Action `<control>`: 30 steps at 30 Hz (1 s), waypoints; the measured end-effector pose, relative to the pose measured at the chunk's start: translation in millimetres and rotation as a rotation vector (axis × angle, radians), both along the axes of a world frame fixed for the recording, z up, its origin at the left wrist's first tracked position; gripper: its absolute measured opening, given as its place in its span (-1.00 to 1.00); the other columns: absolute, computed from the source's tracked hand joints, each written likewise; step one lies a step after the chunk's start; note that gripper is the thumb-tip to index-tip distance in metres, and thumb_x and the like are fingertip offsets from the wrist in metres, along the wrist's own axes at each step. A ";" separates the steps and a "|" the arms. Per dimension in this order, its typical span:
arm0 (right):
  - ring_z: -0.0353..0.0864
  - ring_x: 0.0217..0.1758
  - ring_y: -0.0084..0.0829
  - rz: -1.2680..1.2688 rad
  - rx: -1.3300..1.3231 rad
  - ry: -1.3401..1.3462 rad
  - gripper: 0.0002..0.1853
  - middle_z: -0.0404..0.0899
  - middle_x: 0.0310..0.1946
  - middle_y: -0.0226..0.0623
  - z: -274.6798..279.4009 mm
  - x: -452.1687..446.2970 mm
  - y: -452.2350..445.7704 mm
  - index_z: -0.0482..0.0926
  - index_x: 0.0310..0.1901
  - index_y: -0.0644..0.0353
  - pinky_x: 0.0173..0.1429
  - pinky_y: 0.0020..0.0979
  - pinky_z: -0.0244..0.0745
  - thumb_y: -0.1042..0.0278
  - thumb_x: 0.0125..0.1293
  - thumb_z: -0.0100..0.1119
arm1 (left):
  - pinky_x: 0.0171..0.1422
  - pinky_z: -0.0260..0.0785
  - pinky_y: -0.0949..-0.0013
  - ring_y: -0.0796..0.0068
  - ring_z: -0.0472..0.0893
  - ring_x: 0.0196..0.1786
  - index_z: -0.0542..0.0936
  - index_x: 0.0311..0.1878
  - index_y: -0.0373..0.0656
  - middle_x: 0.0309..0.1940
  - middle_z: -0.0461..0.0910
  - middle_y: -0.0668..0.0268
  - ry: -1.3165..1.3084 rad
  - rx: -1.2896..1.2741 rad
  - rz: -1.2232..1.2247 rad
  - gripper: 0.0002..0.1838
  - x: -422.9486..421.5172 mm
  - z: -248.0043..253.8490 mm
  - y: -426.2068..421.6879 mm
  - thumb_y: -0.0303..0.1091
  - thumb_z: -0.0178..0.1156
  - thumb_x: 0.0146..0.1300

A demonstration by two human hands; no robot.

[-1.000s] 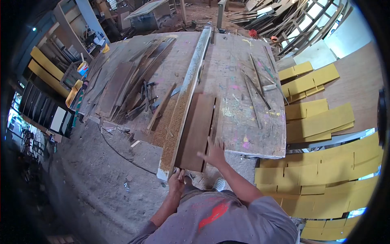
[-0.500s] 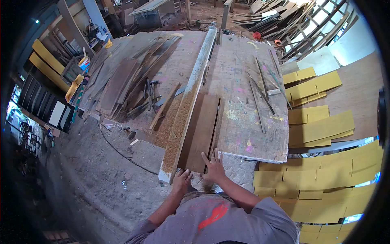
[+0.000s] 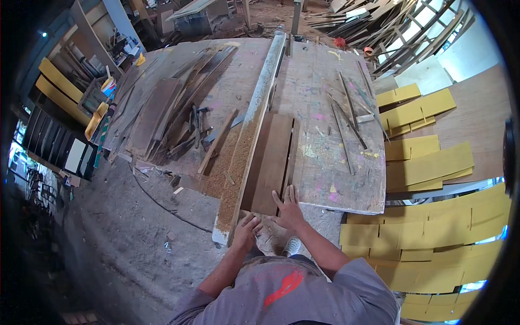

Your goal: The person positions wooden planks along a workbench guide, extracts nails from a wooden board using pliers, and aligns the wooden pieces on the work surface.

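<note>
Head view: spread right hand (image 3: 291, 214) touches the brown board (image 3: 272, 160).

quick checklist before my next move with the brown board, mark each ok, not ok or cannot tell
1. Right hand at the near end of the brown board, fingers spread: ok.
2. Left hand firmly gripping the board: cannot tell; its fingers are near the board's near end, but contact is unclear.
3. Board flush against the long beam: cannot tell; it lies alongside.
4. Beam free of sawdust: not ok; its near part is covered.
5. Thin sticks apart from the board: ok, they lie farther right on the table.
</note>
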State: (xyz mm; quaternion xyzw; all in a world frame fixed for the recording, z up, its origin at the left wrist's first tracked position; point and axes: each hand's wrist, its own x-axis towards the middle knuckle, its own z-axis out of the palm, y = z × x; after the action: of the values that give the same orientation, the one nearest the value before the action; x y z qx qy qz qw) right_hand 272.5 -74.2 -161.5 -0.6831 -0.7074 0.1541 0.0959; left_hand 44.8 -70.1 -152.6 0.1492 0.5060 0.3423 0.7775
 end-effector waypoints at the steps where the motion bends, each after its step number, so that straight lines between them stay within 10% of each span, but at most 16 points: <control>1: -0.28 0.79 0.46 0.017 -0.015 -0.016 0.20 -0.06 0.62 0.64 0.4 2.2 1.8 0.12 0.74 0.00 0.80 0.32 -0.39 -0.32 0.18 0.51 | 0.32 0.61 0.20 0.21 0.65 0.28 0.23 0.66 -0.39 0.41 0.50 0.06 -0.001 0.013 -0.006 -0.29 0.7 -2.9 -0.1 -0.44 0.26 0.56; 30: -0.30 0.81 0.41 -0.064 -0.031 0.018 0.23 -0.12 0.66 0.60 -12.8 77.7 117.4 0.09 0.75 -0.03 0.82 0.25 -0.40 -0.42 0.18 0.45 | 0.29 0.64 0.23 0.27 0.68 0.24 0.37 0.56 -0.38 0.22 0.63 0.11 0.070 0.005 -0.023 -0.39 25.3 -14.4 -27.8 -0.32 0.27 0.58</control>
State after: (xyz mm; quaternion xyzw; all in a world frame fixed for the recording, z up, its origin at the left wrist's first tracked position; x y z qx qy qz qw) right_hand 350.2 43.1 -174.3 -0.7053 -0.6818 0.1682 0.0967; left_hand 70.1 -97.8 -167.0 0.1690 0.5302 0.3290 0.7629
